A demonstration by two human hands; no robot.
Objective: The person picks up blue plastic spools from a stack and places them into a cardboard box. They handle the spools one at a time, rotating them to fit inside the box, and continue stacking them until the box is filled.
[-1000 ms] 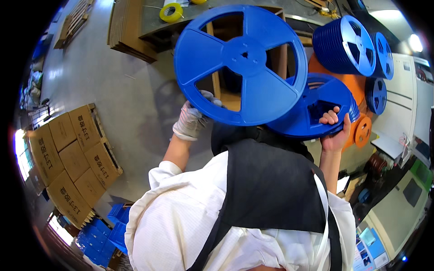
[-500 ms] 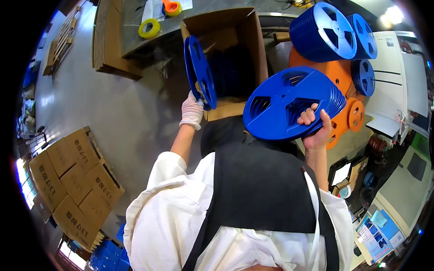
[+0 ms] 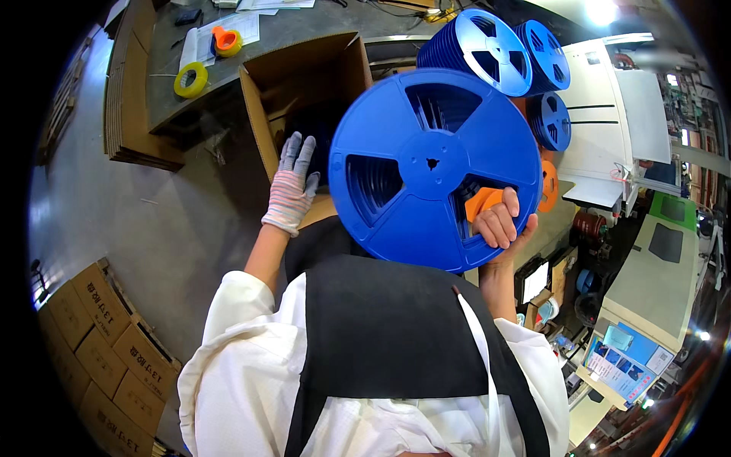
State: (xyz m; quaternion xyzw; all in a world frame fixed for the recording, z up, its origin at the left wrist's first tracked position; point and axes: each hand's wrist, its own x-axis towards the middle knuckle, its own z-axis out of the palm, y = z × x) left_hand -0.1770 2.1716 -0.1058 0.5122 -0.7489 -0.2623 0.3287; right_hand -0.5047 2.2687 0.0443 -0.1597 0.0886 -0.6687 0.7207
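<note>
My right hand (image 3: 499, 226), bare, grips a stack of large blue plastic reels (image 3: 434, 186) by its lower right, fingers hooked through a window. The stack's round face with its spoke openings is turned up toward me. My left hand (image 3: 292, 185), in a striped glove with grey fingertips, holds nothing and has its fingers spread. It is by the near left side of an open cardboard box (image 3: 304, 70). Dark shadow and the reels hide most of the box's inside.
More blue reels (image 3: 499, 57) stand in stacks at the back right, above orange reels (image 3: 547, 186). On the grey table (image 3: 171, 107) lie yellow tape (image 3: 190, 80) and an orange tape roll. Flattened cartons (image 3: 137, 99) lean at its left; packed boxes (image 3: 99, 358) stand lower left.
My left hand has let go of the blue reels it held at the box's left side; they no longer show. The right hand's stack has swung left and tilted its face toward me.
</note>
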